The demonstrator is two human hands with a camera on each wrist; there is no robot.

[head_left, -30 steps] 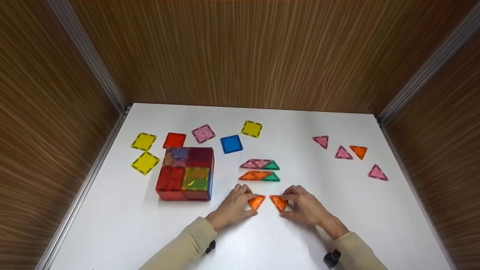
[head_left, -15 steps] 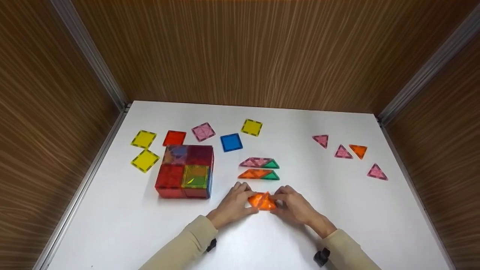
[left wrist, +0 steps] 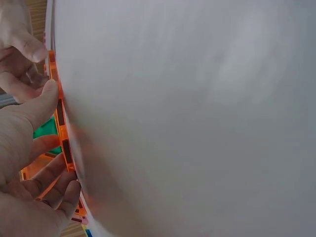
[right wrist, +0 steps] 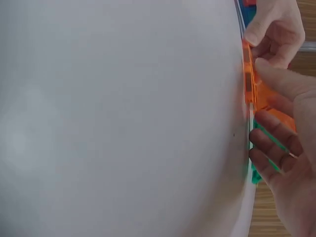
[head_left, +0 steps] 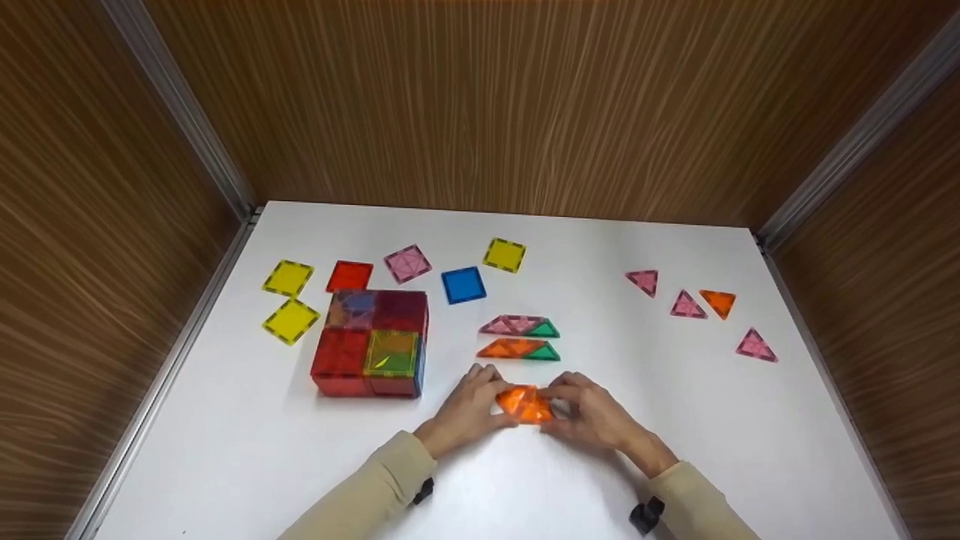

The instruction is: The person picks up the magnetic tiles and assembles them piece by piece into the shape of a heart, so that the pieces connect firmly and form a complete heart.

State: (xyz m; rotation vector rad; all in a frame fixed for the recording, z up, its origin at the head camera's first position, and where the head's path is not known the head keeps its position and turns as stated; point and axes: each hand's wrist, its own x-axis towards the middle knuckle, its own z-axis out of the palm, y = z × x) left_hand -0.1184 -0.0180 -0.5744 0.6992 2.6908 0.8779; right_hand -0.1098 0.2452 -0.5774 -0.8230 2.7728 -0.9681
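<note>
Two orange triangular magnetic tiles [head_left: 524, 405] meet in front of me, seemingly overlapping at the middle. My left hand [head_left: 466, 405] pinches the left tile between thumb and fingers. From the other side, my right hand [head_left: 596, 414] pinches the right tile. In the left wrist view an orange tile edge [left wrist: 61, 116] shows beside the left thumb. The right wrist view has the orange tiles [right wrist: 248, 74] close to both thumbs. Just beyond the hands lie a flat orange-and-green strip of triangles [head_left: 514, 349] and, behind it, a pink-and-green strip [head_left: 514, 325].
A red block of magnetic tiles [head_left: 341, 356] with a yellow-framed square on top stands left of the hands. Loose squares lie behind it, among them a blue one [head_left: 463, 285] and a red one [head_left: 350, 275]. Several loose triangles, including an orange one [head_left: 718, 302], lie at the right.
My right hand has moved left with its orange triangle, closing the gap to the tile in my left hand. In the last half second the raised orange tip has settled lower.
</note>
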